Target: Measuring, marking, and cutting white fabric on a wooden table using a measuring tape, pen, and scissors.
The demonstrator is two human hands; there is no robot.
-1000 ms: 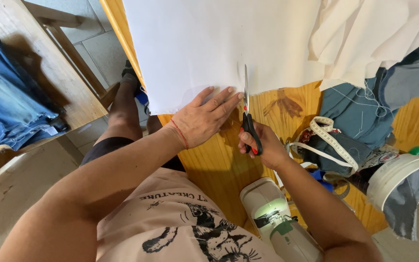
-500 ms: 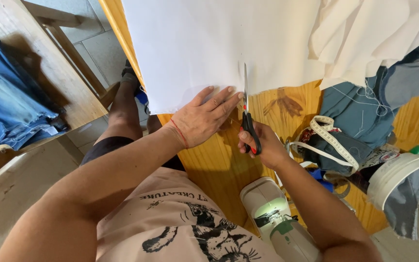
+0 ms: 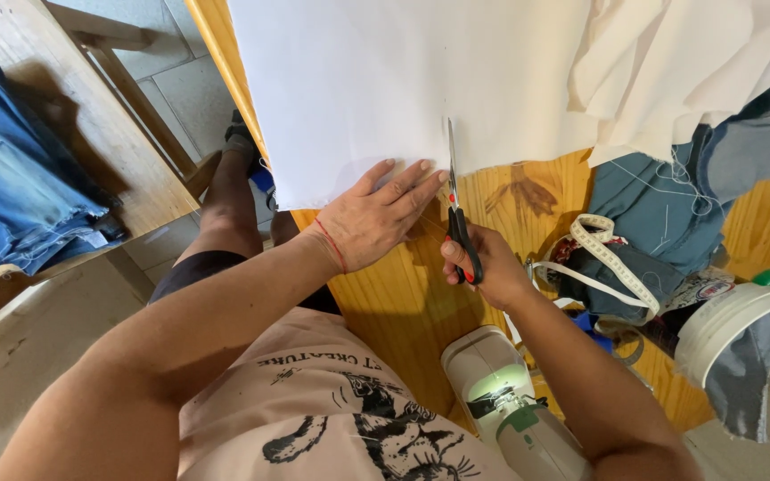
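Note:
A large sheet of white fabric lies across a yellow wooden table. My left hand rests flat on the fabric's near edge, fingers spread, a red thread around the wrist. My right hand grips black-handled scissors whose blades point away from me into the fabric just right of my left fingertips. The blades look nearly closed along a cut line.
A sewing machine stands at the table's near edge. A measuring tape lies over blue-grey cloth to the right, beside a white bucket. More cream fabric is heaped at the back right. Jeans lie on a bench at left.

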